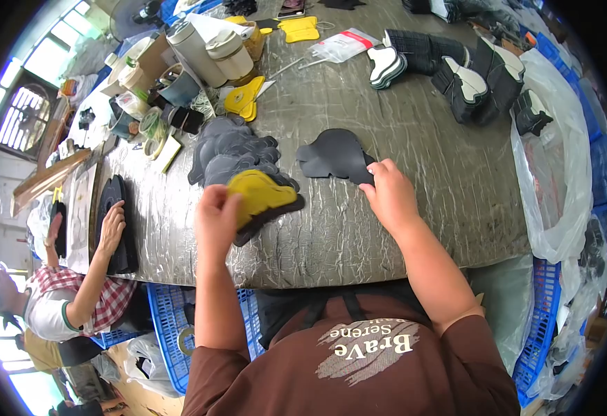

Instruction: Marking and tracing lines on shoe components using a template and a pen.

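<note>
My left hand (219, 211) pinches a yellow curved template (260, 193) by its left edge, slightly blurred. A dark cut piece (291, 206) shows beneath the template; whether my fingers grip it too, I cannot tell. Directly behind lies a loose pile of black cut pieces (230, 149). My right hand (391, 197) has thumb and fingers closed on the right end of a single black cut piece (334, 156), which lies on the worn, wrinkled tabletop (359, 243).
Cups, bottles and jars (196, 52) crowd the back left, with yellow pieces (245, 98) beside them. Bundled black and white pieces (463, 83) stand at the back right, near a clear plastic bag (553, 159). A co-worker's hand (113, 225) rests on a black stack at left.
</note>
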The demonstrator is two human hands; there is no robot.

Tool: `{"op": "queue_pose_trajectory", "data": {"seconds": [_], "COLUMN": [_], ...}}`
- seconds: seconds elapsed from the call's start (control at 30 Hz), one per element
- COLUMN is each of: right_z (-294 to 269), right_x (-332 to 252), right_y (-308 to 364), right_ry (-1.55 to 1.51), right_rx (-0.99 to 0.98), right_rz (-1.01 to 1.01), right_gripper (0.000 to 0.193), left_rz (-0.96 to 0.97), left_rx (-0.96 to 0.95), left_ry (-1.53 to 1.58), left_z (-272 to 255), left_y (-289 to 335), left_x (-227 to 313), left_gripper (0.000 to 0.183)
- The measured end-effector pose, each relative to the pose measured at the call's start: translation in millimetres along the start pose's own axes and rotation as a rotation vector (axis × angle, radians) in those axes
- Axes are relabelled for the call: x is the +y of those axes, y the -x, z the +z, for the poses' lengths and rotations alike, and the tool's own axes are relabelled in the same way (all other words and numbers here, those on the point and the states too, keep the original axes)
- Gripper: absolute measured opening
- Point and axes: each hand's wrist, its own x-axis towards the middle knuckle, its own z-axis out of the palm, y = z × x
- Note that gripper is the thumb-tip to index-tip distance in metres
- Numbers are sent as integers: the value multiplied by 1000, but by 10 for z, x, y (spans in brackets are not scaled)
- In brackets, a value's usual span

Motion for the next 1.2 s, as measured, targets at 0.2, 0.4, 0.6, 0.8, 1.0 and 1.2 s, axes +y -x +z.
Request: {"op": "queue_pose_trajectory", "data": {"seconds": [0.2,0.4,0.6,0.8,1.0,1.2], "right_z": [-245,-487,-452,-395,-393,-382], "right_x": [-46,-124,-188,-116,-107,-117], "right_y": [282,760,804,856,861,862], "right_ry": [-100,-85,-110,-133,-160,-160], "right_rx": [-56,-361,-241,-239,-223,-215], "right_rz": [-113,-130,-152,-151,-153,-146], "right_gripper": [31,36,39,31,30,30], "left_rz": [65,-128,120,377,432,433], "left_rx": [243,-129,-364,-384,-408,-378], "left_ry": [162,220,-181,-405,-375,-336], "left_z": [-304,250,777,697,606,641], "left_y": [45,390,572,797,1019,1031], "left_x": [-10,253,403,426,418,332], "left_gripper": [8,15,26,33,41,35]}}
